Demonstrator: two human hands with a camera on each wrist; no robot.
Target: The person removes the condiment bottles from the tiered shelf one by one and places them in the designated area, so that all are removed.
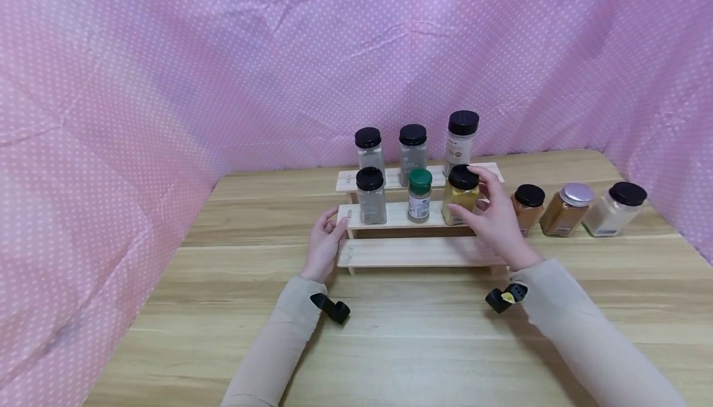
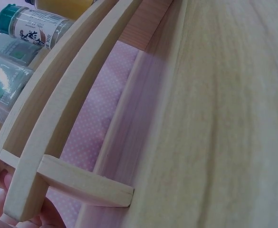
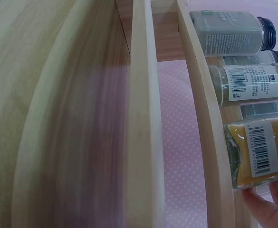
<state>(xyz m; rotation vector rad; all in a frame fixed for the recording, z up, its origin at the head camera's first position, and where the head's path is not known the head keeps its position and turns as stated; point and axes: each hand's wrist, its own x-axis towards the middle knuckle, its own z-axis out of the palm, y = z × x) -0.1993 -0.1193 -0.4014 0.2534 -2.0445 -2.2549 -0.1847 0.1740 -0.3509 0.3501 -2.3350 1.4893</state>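
Our right hand [image 1: 497,218] pinches the yellow spice jar [image 1: 458,200], which we should settle squarely before letting go, our left hand [image 1: 324,244] gripping the wooden rack [image 1: 412,252].

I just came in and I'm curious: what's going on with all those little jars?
A person's left hand holds the left end of a wooden rack, while the right hand grips a black-lidded jar with yellow contents on the middle shelf. Three jars stand on the top shelf, and three more jars on the table to the right.
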